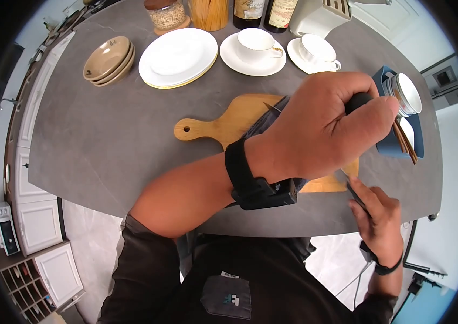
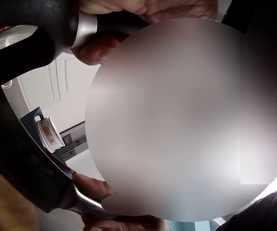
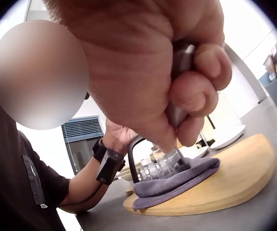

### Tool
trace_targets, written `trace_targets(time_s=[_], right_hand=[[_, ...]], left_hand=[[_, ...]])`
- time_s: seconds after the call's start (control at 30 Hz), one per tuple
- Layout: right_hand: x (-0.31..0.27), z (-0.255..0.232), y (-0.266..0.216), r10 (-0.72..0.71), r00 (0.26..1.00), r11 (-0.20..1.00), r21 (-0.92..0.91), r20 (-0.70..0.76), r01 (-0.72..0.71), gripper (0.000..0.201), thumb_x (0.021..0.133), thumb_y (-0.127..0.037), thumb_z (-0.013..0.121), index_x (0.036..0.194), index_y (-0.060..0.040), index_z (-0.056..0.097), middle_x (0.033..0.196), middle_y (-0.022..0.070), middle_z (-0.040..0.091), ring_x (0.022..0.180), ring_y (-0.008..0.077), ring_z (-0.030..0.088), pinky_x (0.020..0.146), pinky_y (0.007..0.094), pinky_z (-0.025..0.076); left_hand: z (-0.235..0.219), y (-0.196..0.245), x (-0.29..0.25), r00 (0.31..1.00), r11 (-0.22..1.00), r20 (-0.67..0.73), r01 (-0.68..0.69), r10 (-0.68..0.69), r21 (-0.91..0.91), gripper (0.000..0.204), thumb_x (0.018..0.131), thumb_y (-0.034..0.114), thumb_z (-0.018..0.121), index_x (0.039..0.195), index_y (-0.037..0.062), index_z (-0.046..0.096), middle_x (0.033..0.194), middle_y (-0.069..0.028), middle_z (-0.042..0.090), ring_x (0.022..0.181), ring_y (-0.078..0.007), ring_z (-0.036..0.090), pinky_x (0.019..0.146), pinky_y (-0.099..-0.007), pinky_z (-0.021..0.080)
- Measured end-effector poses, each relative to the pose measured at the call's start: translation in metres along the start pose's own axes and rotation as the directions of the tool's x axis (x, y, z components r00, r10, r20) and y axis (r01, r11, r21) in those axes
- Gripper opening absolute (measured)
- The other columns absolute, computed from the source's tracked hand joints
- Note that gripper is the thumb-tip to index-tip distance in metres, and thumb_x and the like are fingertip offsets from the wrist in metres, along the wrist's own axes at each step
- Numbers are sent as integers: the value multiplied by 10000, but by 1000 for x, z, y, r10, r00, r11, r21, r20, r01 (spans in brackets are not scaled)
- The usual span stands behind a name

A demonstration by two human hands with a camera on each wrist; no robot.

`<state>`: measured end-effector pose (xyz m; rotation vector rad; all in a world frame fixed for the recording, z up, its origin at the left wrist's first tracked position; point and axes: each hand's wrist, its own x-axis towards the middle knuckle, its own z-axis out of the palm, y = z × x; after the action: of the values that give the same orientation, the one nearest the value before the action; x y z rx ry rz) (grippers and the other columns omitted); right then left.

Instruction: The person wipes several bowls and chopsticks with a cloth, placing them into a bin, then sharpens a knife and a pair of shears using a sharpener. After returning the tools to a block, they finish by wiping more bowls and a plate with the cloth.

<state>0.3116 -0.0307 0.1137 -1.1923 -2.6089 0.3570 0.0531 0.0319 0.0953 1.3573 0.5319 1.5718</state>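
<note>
With curled fingers [image 1: 357, 81], my left hand [image 1: 318, 127] grips a black handle [image 1: 358, 102]; my right hand [image 1: 381, 218] grips a knife [image 1: 358, 195], near right. A gray cloth [image 3: 177, 182] lies on the wooden cutting board [image 1: 231, 121].

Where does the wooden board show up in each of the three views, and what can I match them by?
Head: the wooden board is at the middle, partly hidden by the left hand.
Left wrist: a blurred wood-coloured patch at lower left, likely the wooden board.
Right wrist: lower right, with a purple-grey cloth on it.
Shared landmark: the blue container, right in the head view, left in the left wrist view, at the right edge in the right wrist view.
</note>
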Motion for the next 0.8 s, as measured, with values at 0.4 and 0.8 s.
trace_targets(time_s=[0.4, 0.8], right_hand=[[48, 54, 8, -104, 977, 984, 121, -185, 128, 513, 896, -80, 832, 1395, -123, 724, 804, 143, 662, 661, 354, 660, 625, 447, 535], [-32, -15, 12, 57, 998, 997, 52, 34, -59, 584, 858, 19, 833, 1421, -80, 713, 843, 176, 702, 653, 310, 661, 602, 361, 518]], left_hand=[[-2, 4, 2, 998, 1000, 63, 12, -13, 24, 382, 1111, 280, 569, 817, 40, 611, 619, 15, 535, 520, -26, 432, 511, -228, 345], [-6, -5, 1, 996, 996, -24, -87, 87, 29, 517, 967, 388, 679, 640, -5, 600, 528, -72, 612, 484, -136, 562, 468, -340, 441]])
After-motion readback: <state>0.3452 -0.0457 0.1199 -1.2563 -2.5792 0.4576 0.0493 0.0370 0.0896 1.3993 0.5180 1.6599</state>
